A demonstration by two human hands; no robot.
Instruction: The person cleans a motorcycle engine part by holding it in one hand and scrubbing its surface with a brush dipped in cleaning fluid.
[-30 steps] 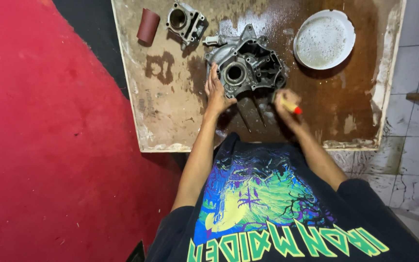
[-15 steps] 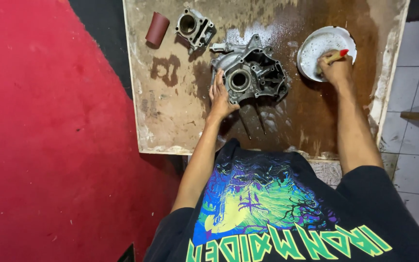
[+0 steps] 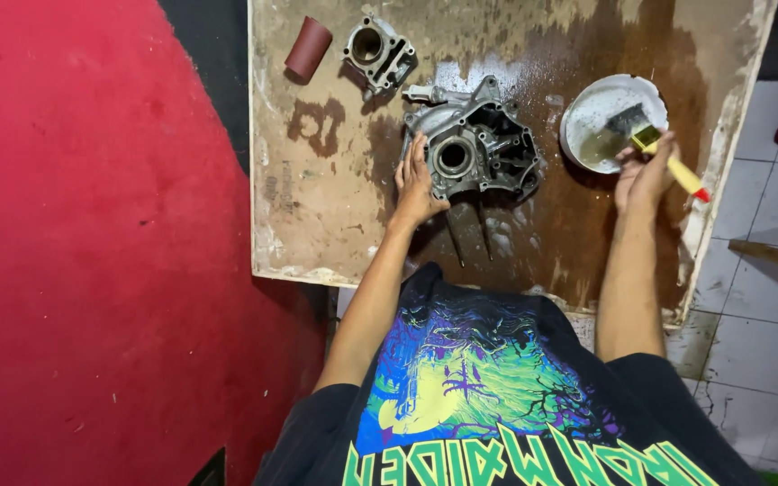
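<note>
A grey metal engine case (image 3: 479,144) lies on a wet, stained wooden board (image 3: 317,216). My left hand (image 3: 417,180) rests against the case's left side with the fingers spread on it. My right hand (image 3: 643,171) grips a paintbrush (image 3: 664,153) with a yellow and red handle. Its bristles dip into the liquid in a white bowl (image 3: 610,117) to the right of the case.
A smaller metal cylinder block (image 3: 376,49) and a roll of reddish-brown sandpaper (image 3: 308,47) lie at the board's far left. Red flooring (image 3: 92,252) spreads to the left, white tiles (image 3: 758,297) to the right. My dark printed shirt (image 3: 488,396) fills the bottom.
My right hand carried the brush from the board in front of the case over to the white bowl and lowered the bristles into it. The left hand stayed on the case.
</note>
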